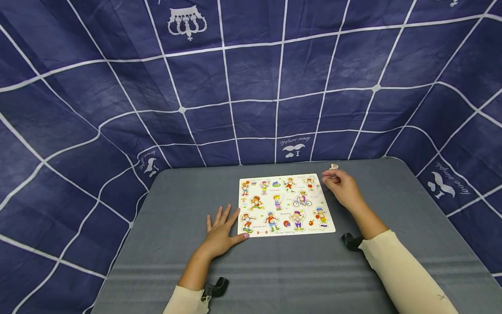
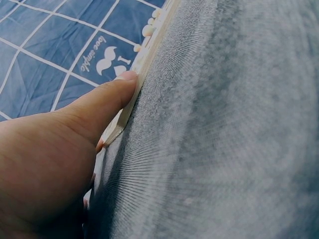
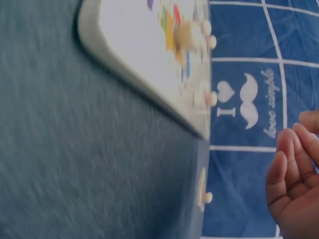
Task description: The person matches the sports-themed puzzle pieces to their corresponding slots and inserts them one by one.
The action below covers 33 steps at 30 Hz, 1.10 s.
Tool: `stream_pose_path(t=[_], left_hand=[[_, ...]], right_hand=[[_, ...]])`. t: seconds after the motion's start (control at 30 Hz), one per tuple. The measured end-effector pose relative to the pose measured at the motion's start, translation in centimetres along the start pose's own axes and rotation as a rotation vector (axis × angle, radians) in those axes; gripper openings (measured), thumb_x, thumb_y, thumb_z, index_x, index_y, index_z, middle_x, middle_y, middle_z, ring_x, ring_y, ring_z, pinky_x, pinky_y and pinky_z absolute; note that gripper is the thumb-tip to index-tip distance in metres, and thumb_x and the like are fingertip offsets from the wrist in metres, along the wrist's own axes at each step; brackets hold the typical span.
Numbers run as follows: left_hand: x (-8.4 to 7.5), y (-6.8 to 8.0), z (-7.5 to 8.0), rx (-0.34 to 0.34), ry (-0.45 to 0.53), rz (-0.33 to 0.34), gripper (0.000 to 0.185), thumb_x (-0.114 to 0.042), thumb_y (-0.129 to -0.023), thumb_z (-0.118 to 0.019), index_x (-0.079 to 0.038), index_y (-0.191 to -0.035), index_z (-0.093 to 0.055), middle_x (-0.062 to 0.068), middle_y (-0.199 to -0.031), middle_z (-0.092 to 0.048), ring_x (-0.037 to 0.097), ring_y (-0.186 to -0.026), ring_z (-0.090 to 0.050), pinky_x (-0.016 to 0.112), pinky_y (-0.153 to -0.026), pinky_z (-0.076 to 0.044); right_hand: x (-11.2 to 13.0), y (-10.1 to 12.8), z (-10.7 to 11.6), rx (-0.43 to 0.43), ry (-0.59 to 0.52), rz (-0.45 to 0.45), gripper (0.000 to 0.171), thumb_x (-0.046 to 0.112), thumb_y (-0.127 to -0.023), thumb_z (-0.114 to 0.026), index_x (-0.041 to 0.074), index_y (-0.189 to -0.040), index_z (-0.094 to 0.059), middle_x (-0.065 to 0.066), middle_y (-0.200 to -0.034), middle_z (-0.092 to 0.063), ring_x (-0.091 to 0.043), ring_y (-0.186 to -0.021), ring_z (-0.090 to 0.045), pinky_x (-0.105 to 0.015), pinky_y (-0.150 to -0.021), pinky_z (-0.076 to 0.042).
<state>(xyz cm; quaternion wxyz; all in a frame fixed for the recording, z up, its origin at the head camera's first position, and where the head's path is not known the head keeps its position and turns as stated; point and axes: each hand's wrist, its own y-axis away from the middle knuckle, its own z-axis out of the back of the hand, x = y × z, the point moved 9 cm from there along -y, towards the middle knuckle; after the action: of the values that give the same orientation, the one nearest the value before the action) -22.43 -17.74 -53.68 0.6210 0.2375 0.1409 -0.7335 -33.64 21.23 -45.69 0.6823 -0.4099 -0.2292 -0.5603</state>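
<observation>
A white puzzle board (image 1: 286, 205) with printed sporty children and round knobs lies flat on the grey table. My left hand (image 1: 219, 235) rests at its lower left corner with fingers spread. In the left wrist view the left thumb (image 2: 117, 92) touches the board's side edge. Beyond the board's upper right corner hovers my right hand (image 1: 341, 187), fingers loosely bent. The right wrist view shows nothing between the right fingers (image 3: 291, 174). A loose knobbed puzzle piece (image 1: 334, 166) lies on the table just past the right hand, apart from it.
The grey table (image 1: 188, 196) ends at the back against a navy curtain (image 1: 255, 87) with white grid lines. More curtain hangs at both sides. A black strap device sits on the left wrist (image 1: 215, 288) and another on the right wrist (image 1: 351, 241).
</observation>
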Motion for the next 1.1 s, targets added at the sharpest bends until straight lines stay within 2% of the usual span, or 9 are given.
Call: stream_pose_path(t=[0.3, 0.53, 0.77, 0.83, 0.93, 1.1], left_hand=[[0.1, -0.1, 0.1, 0.000, -0.001, 0.010, 0.093, -0.067, -0.085, -0.068, -0.028, -0.161, -0.030, 0.008, -0.171, -0.014, 0.037, -0.159, 0.001, 0.069, -0.120, 0.012], [0.1, -0.1, -0.1, 0.004, 0.000, 0.009, 0.094, -0.068, -0.085, -0.068, -0.028, -0.161, -0.030, 0.008, -0.171, -0.014, 0.037, -0.159, 0.001, 0.069, -0.120, 0.012], [0.1, -0.1, 0.0, -0.003, -0.006, 0.009, 0.093, -0.068, -0.085, -0.067, -0.028, -0.161, -0.031, 0.008, -0.171, -0.014, 0.037, -0.159, 0.001, 0.069, -0.120, 0.012], [0.1, -0.1, 0.0, -0.002, -0.008, 0.008, 0.093, -0.068, -0.085, -0.068, -0.028, -0.161, -0.031, 0.009, -0.171, -0.015, 0.037, -0.159, 0.000, 0.070, -0.119, 0.012], [0.1, -0.1, 0.0, -0.003, -0.014, 0.006, 0.093, -0.068, -0.085, -0.067, -0.028, -0.161, -0.031, 0.009, -0.171, -0.015, 0.037, -0.159, 0.000, 0.070, -0.119, 0.012], [0.0, -0.1, 0.2, -0.004, -0.018, 0.004, 0.092, -0.067, -0.086, -0.067, -0.028, -0.161, -0.031, 0.009, -0.171, -0.015, 0.037, -0.159, 0.000, 0.070, -0.120, 0.011]], right_hand=[[-2.4, -2.1, 1.1, -0.011, -0.029, -0.027, 0.025, 0.009, -0.097, -0.064, -0.004, -0.117, -0.070, -0.020, -0.100, -0.071, 0.011, -0.072, -0.053, -0.008, -0.064, -0.043], [-4.4, -3.7, 2.1, -0.017, -0.056, -0.064, 0.025, 0.007, -0.096, -0.063, -0.006, -0.116, -0.069, -0.007, -0.095, -0.070, 0.014, -0.072, -0.054, -0.006, -0.065, -0.045], [-6.1, -4.9, 1.7, 0.006, -0.037, -0.108, 0.026, 0.005, -0.096, -0.061, -0.008, -0.118, -0.067, -0.028, -0.109, -0.069, 0.016, -0.073, -0.051, -0.006, -0.065, -0.043], [-6.4, -5.2, 1.5, 0.023, -0.004, -0.116, 0.027, 0.005, -0.097, -0.060, -0.008, -0.119, -0.067, -0.029, -0.111, -0.069, 0.016, -0.074, -0.050, -0.006, -0.066, -0.042], [-6.6, -5.6, 1.3, 0.050, 0.067, -0.121, 0.026, 0.006, -0.098, -0.060, -0.008, -0.119, -0.067, -0.028, -0.111, -0.069, 0.010, -0.077, -0.052, -0.009, -0.068, -0.041], [-6.9, -6.3, 0.6, 0.135, 0.175, -0.085, 0.028, 0.005, -0.097, -0.061, -0.008, -0.120, -0.066, -0.028, -0.111, -0.068, -0.017, -0.088, -0.062, -0.022, -0.074, -0.044]])
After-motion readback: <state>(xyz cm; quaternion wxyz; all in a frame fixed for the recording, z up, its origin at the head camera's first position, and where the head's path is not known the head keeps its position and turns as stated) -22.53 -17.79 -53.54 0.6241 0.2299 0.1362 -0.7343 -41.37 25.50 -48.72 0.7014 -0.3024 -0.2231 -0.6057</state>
